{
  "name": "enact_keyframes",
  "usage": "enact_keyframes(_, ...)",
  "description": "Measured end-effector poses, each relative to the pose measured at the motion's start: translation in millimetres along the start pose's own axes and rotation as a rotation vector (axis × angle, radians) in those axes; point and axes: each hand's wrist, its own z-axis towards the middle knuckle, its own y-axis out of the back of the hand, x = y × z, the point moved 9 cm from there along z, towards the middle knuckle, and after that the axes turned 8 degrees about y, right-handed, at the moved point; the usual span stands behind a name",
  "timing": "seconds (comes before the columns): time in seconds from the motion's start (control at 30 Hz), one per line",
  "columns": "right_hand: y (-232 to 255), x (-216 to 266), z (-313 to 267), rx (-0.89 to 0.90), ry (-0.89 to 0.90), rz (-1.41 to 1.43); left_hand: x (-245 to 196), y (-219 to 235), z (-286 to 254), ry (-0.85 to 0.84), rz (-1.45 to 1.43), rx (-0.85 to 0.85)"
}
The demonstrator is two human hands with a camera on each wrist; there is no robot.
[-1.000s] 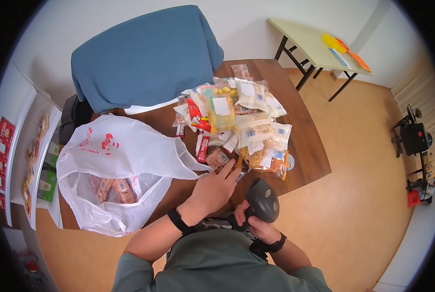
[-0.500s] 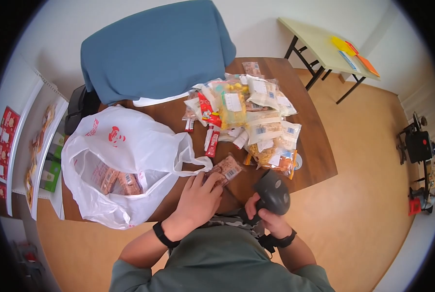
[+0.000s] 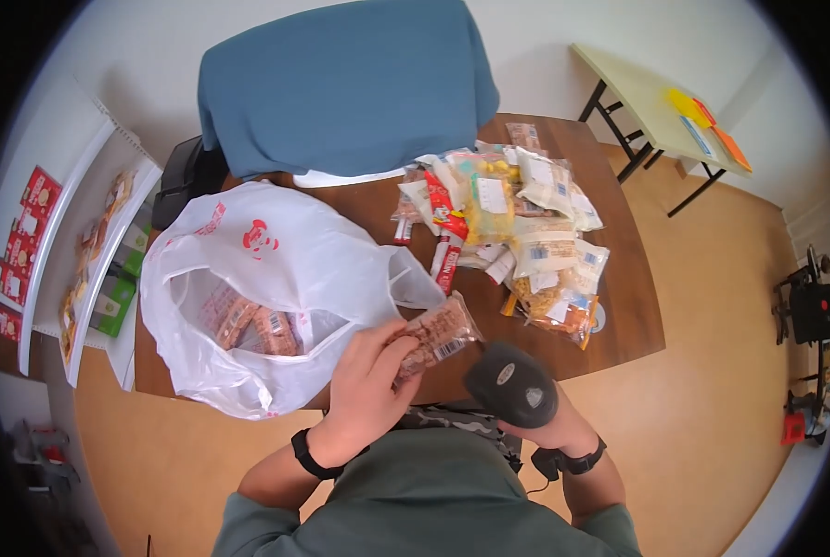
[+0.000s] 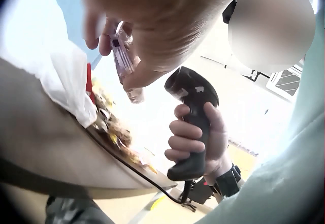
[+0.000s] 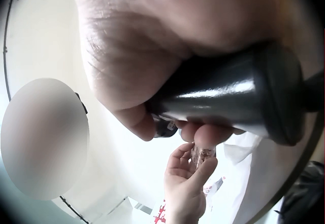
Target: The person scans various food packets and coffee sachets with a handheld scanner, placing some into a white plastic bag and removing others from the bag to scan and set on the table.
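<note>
One snack packet [image 3: 436, 334] is in hand, and one barcode scanner [image 3: 510, 382]. The left hand [image 3: 366, 385] pinches the packet between thumb and curled fingers, gripping its near-left end. The packet is held above the near edge of the wooden table [image 3: 624, 278], just beside the mouth of the white plastic bag [image 3: 276, 251]. Its long axis runs from the hand up and to the right in the head view, the barcode label end pointing toward the scanner head.

The right hand [image 4: 195, 140] is wrapped fully round the scanner's handle – four fingers curled at the front, as the left wrist view shows. In the head view the scanner head hides most of this hand.

Inside the bag lie at least three similar brown packets [image 3: 248, 325] (the count is uncertain through the film). One heap of mixed snack bags [image 3: 517, 232] occupies the far right of the table; the items overlap too much to count. The right wrist view is largely blocked by palm and handle.
</note>
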Motion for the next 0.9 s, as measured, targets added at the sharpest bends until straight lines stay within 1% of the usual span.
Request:
enact_keyframes(0.03, -4, -1, 5, 0.013, 0.001, 0.010, 3, 6, -1, 0.010, 0.013, -0.004)
enact_keyframes(0.1, -19, -10, 10, 0.113, -0.073, 0.001, 3, 20, -3, -0.020, 0.107, -0.075)
enact_keyframes(0.23, -34, -18, 18, 0.182, -0.108, -0.021, 13, 24, -15, 0.011, 0.167, -0.076)
enact_keyframes(0.3, -31, -24, 18, 0.058, -0.170, 0.094, 18, 25, -22, 0.025, 0.133, -0.078)
enact_keyframes(0.33, -31, -32, 14, 0.053, -0.190, 0.110, 22, 29, -26, 0.038, 0.114, -0.095)
enact_keyframes(0.37, -35, -38, 13, 0.088, -0.187, 0.130, 27, 33, -31, 0.059, 0.147, -0.104)
enact_keyframes(0.43, -26, -53, 7, -0.009, -0.248, 0.173, 41, 44, -42, 0.120, 0.048, -0.184)
enact_keyframes(0.5, -24, -59, 8, 0.003, -0.269, 0.142, 57, 53, -57, 0.150, 0.075, -0.226)
enact_keyframes(0.57, -22, -61, 9, -0.022, -0.278, 0.130, 92, 84, -84, 0.303, -0.051, -0.534)
enact_keyframes(0.63, -23, -62, 10, -0.025, -0.272, 0.144, 119, 108, -98, 0.351, -0.054, -0.644)
enact_keyframes(0.67, -22, -63, 11, -0.037, -0.269, 0.156, 132, 113, -103, 0.348, -0.050, -0.647)
enact_keyframes(0.73, -24, -61, 14, -0.039, -0.259, 0.173, 175, 123, -126, 0.528, -0.350, -0.808)
enact_keyframes(0.77, -24, -60, 15, -0.041, -0.254, 0.186, 173, 128, -122, 0.527, -0.350, -0.809)
enact_keyframes(0.83, -27, -56, 18, -0.037, -0.268, 0.229, 184, 126, -114, 0.652, -0.506, -0.750)
enact_keyframes(0.87, -29, -55, 19, -0.035, -0.283, 0.271, 184, 124, -107, 0.659, -0.521, -0.715)
enact_keyframes(0.9, -30, -54, 20, -0.035, -0.284, 0.271, 181, 127, -98, 0.660, -0.521, -0.715)
